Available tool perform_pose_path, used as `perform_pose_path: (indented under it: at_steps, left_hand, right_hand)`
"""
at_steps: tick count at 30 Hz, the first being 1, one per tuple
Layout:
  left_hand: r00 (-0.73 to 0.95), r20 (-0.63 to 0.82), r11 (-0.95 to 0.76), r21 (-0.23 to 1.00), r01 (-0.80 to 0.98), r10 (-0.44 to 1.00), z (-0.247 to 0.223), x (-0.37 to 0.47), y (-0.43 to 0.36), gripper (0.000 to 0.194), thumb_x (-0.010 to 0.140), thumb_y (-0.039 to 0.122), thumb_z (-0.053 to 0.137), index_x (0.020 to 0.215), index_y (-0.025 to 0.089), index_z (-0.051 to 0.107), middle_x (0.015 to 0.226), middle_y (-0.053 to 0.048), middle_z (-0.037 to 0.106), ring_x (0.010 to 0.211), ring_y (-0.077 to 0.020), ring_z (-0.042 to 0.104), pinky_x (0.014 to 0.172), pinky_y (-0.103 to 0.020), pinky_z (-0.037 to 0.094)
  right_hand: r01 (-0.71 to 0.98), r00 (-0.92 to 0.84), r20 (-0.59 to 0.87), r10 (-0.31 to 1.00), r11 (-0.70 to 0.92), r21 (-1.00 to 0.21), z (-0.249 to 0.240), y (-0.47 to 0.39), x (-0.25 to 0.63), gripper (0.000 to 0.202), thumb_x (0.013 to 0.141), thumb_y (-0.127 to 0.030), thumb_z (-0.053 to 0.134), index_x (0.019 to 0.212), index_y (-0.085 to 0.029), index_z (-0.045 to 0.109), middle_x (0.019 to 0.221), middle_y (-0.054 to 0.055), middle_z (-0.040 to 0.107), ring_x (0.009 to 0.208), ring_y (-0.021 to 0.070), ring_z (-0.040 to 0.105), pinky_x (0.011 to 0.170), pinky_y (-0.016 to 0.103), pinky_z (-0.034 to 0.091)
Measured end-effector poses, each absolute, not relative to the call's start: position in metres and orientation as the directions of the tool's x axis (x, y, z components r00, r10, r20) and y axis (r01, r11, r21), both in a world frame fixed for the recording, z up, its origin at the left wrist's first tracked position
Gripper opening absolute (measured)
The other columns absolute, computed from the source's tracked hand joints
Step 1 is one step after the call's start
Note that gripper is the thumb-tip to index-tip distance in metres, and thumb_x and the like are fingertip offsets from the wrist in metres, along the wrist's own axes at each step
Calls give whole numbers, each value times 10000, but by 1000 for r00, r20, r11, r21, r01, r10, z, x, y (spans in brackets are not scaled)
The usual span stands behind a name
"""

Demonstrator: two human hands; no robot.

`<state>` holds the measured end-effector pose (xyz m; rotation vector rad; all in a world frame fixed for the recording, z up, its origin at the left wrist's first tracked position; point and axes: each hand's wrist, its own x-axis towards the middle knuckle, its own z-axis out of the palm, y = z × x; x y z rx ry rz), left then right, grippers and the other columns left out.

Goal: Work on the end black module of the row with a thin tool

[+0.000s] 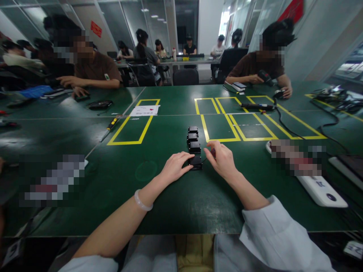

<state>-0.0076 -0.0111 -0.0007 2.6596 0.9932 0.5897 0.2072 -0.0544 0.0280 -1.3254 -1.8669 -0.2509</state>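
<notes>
Several small black box-shaped parts stand in a row on the green table, running away from me. The nearest black box-shaped part [195, 161] sits between the thumb and fingers of my left hand [178, 166], which steadies it from the left side. Just to its right, my right hand [222, 158] is closed on a small dark red tool [213, 152]. A thin dark shaft appears to point from it toward the nearest part; most of the tool is hidden by the fingers. Behind, another black part [194, 146] stands untouched.
Yellow tape outlines [219, 140] mark the green table [113, 211]. A yellow-black screwdriver [112, 124] lies left, near a white paper [145, 110]. A black electric screwdriver [258, 107] lies right, with its cable. A white device [323, 190] is near my right arm. Co-workers sit opposite.
</notes>
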Motion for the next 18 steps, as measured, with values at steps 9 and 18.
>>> perform_pose_path:
  at_steps: [9, 18]
  left_hand:
    - [694, 288, -748, 335, 573, 660, 0, -7, -12, 369, 894, 332, 583, 1249, 248, 527, 1184, -55, 605, 1087, -226, 570, 914, -379, 455]
    - [705, 285, -758, 316, 571, 650, 1, -7, -12, 375, 892, 321, 593, 1249, 238, 511, 1192, -55, 603, 1093, -230, 568, 916, -380, 444]
  right_hand:
    - [855, -88, 711, 697, 420, -306, 27, -53, 207, 163, 915, -243, 408, 1011, -188, 528, 711, 15, 620, 639, 159, 569, 654, 285, 421]
    - [857, -111, 707, 699, 427, -288, 27, -53, 208, 148, 942, -291, 416, 973, -190, 520, 723, 23, 625, 649, 159, 576, 648, 280, 419]
